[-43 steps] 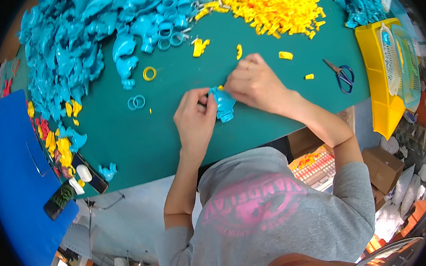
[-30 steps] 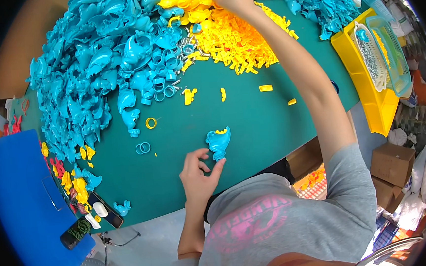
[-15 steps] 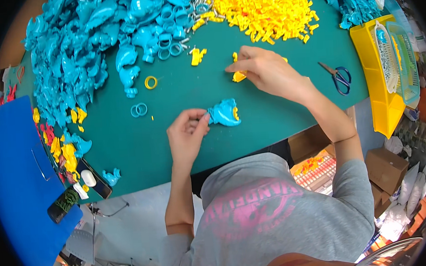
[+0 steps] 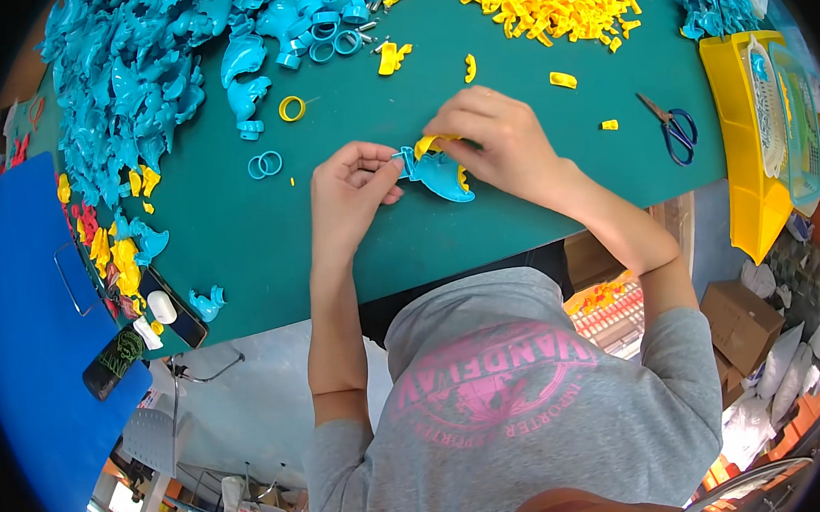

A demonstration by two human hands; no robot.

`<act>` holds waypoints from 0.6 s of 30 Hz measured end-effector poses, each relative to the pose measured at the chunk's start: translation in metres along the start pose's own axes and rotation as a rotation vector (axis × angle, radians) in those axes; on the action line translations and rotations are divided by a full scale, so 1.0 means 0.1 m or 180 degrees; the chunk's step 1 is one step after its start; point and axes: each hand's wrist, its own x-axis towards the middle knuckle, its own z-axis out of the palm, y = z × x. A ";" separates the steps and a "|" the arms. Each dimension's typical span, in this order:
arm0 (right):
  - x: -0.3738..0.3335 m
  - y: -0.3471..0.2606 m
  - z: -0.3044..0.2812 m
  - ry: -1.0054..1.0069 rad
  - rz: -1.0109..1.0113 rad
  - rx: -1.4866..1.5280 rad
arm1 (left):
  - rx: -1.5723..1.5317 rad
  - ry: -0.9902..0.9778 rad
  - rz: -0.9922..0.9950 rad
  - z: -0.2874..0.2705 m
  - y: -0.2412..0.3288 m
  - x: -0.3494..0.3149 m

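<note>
Both hands meet on the blue plastic piece (image 4: pixel 439 173) — left hand (image 4: pixel 353 189) pinching its end, right hand (image 4: pixel 500 136) fingers clamped on a yellow part (image 4: pixel 424 145) over the green desk (image 4: pixel 352 241).

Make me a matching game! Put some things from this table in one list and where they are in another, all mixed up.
Things:
1. scissors
2. blue toy piece
3. yellow ring
4. yellow bin

Places:
A. between the left hand and right hand
B. past the table's right edge
C. alone beside the blue pile
D. flat on the green mat, right of the hands

Pairs: 1-D, 2-A, 3-C, 4-B
</note>
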 end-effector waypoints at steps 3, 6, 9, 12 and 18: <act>-0.01 0.00 0.05 -0.0227 -0.0049 -0.0140 | -0.0017 -0.0001 -0.0015 -0.01 0.00 0.02; 0.02 0.00 0.04 -0.0375 -0.0171 -0.0205 | -0.0016 -0.0006 -0.0020 -0.03 0.00 0.04; 0.04 -0.01 0.03 -0.0533 -0.0238 -0.0214 | 0.0013 -0.0025 -0.0015 -0.04 0.00 0.04; 0.04 -0.01 0.03 -0.0586 -0.0218 -0.0185 | 0.0021 -0.0019 -0.0045 -0.02 0.02 0.02; 0.10 -0.13 -0.07 -0.0125 0.0252 0.0465 | -0.0232 0.0049 0.0315 0.06 -0.08 -0.14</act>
